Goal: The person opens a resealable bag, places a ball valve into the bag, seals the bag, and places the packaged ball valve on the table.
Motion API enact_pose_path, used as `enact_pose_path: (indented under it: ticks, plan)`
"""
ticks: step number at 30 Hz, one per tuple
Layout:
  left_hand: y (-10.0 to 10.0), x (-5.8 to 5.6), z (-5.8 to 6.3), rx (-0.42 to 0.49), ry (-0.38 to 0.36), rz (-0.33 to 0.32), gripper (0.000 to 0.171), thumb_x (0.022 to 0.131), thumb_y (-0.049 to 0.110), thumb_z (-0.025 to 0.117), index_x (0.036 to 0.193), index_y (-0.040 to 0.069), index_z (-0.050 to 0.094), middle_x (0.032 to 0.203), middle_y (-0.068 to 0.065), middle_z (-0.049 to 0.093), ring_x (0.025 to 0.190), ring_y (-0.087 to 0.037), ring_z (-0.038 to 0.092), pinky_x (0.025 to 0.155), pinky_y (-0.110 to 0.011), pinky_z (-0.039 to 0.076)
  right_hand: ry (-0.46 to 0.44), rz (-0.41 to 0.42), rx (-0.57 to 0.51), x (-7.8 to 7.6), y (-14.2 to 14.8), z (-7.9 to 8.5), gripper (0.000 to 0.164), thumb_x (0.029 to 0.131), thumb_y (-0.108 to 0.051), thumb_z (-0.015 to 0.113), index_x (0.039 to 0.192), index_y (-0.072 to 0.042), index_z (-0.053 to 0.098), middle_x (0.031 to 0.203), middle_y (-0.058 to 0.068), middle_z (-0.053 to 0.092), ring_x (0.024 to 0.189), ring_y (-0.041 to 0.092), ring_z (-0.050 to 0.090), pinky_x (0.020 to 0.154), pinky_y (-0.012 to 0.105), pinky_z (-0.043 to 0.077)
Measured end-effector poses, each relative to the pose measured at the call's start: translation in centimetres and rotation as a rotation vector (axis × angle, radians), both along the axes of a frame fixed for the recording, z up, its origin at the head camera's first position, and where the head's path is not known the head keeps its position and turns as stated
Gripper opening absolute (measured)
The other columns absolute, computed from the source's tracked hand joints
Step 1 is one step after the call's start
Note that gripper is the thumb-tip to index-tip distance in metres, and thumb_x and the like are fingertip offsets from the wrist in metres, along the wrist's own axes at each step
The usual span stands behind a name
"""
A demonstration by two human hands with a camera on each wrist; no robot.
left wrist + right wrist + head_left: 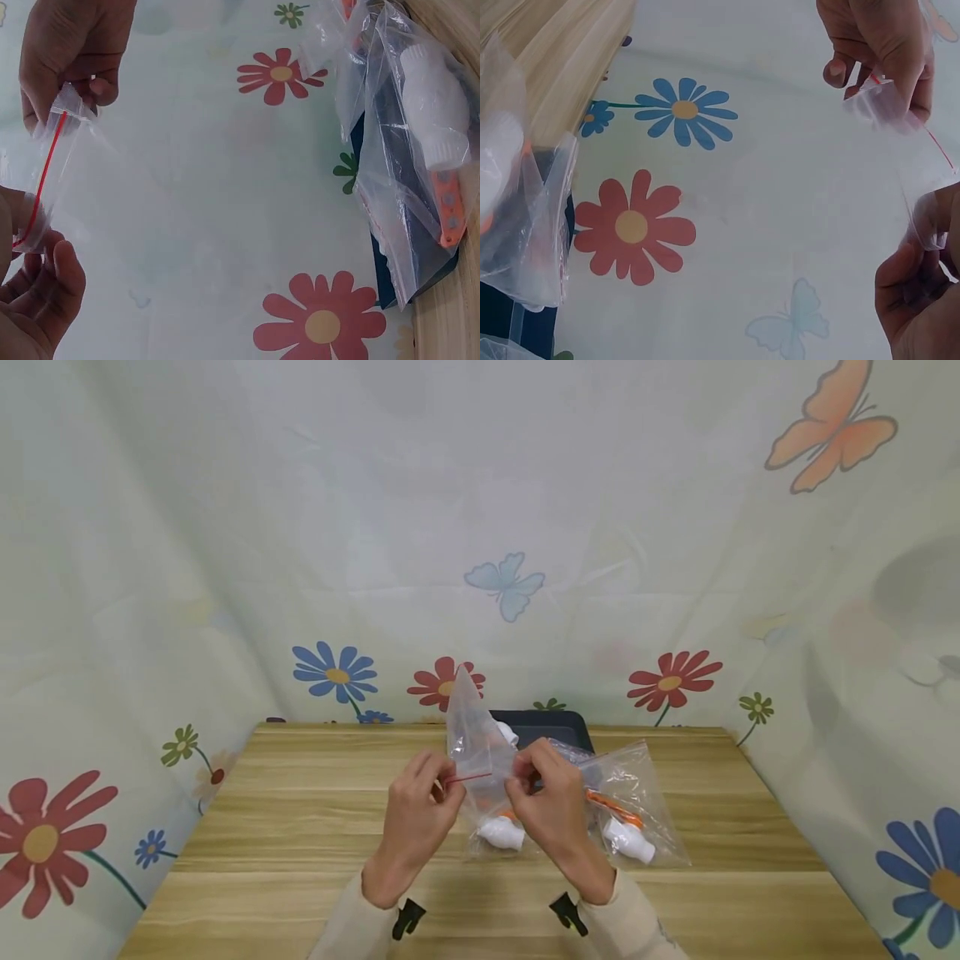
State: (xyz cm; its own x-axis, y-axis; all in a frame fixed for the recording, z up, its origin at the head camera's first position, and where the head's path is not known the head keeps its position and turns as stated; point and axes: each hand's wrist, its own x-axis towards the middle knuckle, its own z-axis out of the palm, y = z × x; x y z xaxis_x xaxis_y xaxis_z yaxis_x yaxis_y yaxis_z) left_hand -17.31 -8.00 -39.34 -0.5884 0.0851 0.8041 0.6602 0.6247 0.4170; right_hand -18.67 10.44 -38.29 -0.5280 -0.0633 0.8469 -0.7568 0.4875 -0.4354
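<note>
Raised above the table, a clear zip bag with a red line along its mouth is stretched between both hands. My left hand pinches the mouth at one end. The other end is pinched by my right hand. The bag looks empty in both wrist views, its body pointing away from me. Below and behind the hands lie clear bags holding white bottle-shaped pieces and an orange strip. Another white piece sits between the wrists, partly hidden by the right hand.
A dark tray stands at the table's back edge, with bagged things in and in front of it. The wooden table meets a flower-printed curtain at the back and sides.
</note>
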Motion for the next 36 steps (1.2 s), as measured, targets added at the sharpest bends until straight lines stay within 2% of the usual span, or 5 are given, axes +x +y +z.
enact_pose_path:
  ticks: [6, 11, 20, 24, 36]
  plan:
    - [-0.4, -0.1, 0.1, -0.002, 0.085, 0.026, 0.027, 0.069, -0.013, 0.071, 0.077, 0.007, 0.056, 0.074, -0.002, 0.049, 0.061, -0.006, 0.049, 0.051, -0.016, 0.045, 0.042, -0.02, -0.015, -0.1, 0.3, 0.1, 0.027, 0.062, 0.015, 0.058, 0.07, -0.01, 0.053, 0.066, 0.0, 0.048, 0.054, 0.007, 0.045, 0.047, 0.018, 0.039]
    - [-0.6, -0.2, 0.2, 0.046, 0.094, -0.021, 0.026, 0.07, -0.015, 0.066, 0.077, 0.008, 0.056, 0.074, -0.002, 0.049, 0.06, -0.008, 0.049, 0.052, -0.018, 0.046, 0.034, -0.034, -0.015, 0.0, 0.5, 0.1, 0.028, 0.061, 0.016, 0.06, 0.069, -0.01, 0.053, 0.067, -0.001, 0.048, 0.055, 0.005, 0.045, 0.047, 0.016, 0.039]
    - [-1.8, 0.2, 0.2, 0.146, -0.189, -0.245, 0.02, 0.083, -0.002, 0.072, 0.093, 0.013, 0.063, 0.087, -0.001, 0.062, 0.076, -0.011, 0.064, 0.052, -0.018, 0.053, -0.054, -0.062, 0.005, -0.2, 0.9, -0.2, 0.027, 0.065, 0.016, 0.063, 0.075, -0.008, 0.057, 0.071, 0.0, 0.053, 0.06, 0.006, 0.05, 0.051, 0.016, 0.044]
    - [-2.2, 0.4, 0.3, 0.118, -0.224, -0.289, 0.015, 0.086, 0.005, 0.073, 0.096, 0.013, 0.065, 0.091, 0.0, 0.064, 0.079, -0.011, 0.065, 0.054, -0.019, 0.055, -0.098, -0.05, 0.021, -0.3, 1.0, -0.4, 0.021, 0.071, 0.011, 0.066, 0.079, -0.008, 0.059, 0.073, 0.0, 0.055, 0.061, 0.006, 0.054, 0.053, 0.016, 0.048]
    - [-2.1, 0.8, 0.9, 0.194, -0.118, -0.192, 0.009, 0.086, 0.003, 0.071, 0.089, 0.011, 0.071, 0.086, -0.006, 0.07, 0.072, -0.01, 0.066, 0.057, -0.017, 0.055, -0.145, 0.061, 0.1, 0.4, 0.8, -0.7, 0.011, 0.085, -0.01, 0.072, 0.093, -0.012, 0.065, 0.08, 0.0, 0.065, 0.067, 0.008, 0.063, 0.057, 0.02, 0.054]
